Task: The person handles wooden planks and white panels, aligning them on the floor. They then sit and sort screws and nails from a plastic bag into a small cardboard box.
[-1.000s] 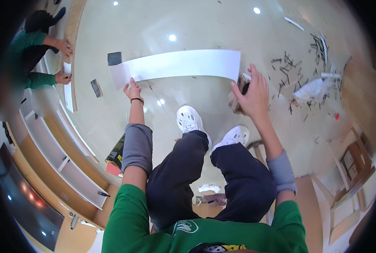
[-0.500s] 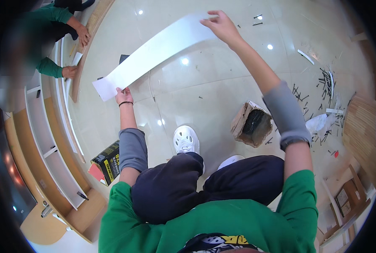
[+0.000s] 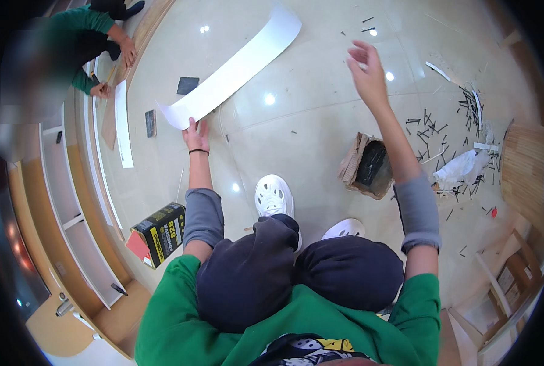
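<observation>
A long white strip [image 3: 238, 70], flat in the middle and curling up at both ends, extends from my left hand toward the upper middle. My left hand [image 3: 197, 137] is closed on its near edge, close to the lower-left end. My right hand [image 3: 368, 73] is in the air to the right of the strip's far end, apart from it. Its fingers are loosely bent and spread, with nothing in them. Close to the strip's near end, two small dark square pieces [image 3: 188, 85] lie on the floor.
A black-and-yellow tin [image 3: 165, 232] stands left of my knee. An opened carton [image 3: 366, 166] sits right of my feet; scattered screws [image 3: 427, 129] lie beyond it. At left, a co-worker's hands [image 3: 127, 52] work by a board, near another white strip [image 3: 123, 125] and a long shelf unit [image 3: 67, 183].
My right hand has let go of the strip's far end and moved right. The near end has shifted slightly right with my left hand. Another white strip now shows beside the co-worker.
</observation>
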Demonstrator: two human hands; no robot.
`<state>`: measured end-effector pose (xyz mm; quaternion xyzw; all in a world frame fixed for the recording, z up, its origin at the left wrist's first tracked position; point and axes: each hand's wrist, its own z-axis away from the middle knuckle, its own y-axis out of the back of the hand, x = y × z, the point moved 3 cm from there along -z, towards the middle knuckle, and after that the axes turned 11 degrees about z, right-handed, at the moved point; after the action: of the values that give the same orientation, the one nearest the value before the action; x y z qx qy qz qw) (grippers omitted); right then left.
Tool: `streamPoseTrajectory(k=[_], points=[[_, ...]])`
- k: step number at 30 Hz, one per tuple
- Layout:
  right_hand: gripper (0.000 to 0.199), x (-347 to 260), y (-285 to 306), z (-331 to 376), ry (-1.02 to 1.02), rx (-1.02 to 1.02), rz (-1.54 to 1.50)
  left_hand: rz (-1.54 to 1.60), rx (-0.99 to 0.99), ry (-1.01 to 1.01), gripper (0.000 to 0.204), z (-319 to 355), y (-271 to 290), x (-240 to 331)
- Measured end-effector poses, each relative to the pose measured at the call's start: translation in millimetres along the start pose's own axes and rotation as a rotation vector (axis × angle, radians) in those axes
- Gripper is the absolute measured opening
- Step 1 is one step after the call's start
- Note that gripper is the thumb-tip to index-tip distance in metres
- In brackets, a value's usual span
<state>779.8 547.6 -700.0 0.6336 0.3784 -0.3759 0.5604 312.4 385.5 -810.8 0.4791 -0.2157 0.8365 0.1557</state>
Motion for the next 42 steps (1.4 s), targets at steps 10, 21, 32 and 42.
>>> streamPoseTrajectory(k=[10,21,32,42], points=[[0.043,41.3,47.1,45.0,-0.008,-0.128,0.261,0.266,-0.170,-0.581,0.046,101.6,-44.0,185.2],[0.056,56.4,-25.4,19.2,0.064,-0.430,0.470,-0.332,0.499,-1.714,0.019,346.3,329.6,488.7],[0.057,20.7,-59.7,44.8,0.174,-0.461,0.382,-1.686,1.195,-0.665,0.035,468.2,514.4,396.7],[0.049,-101.3,39.2,161.7,0.033,-0.169,0.121,-2.011,0.117,0.422,0.034,338.5,417.5,130.1]])
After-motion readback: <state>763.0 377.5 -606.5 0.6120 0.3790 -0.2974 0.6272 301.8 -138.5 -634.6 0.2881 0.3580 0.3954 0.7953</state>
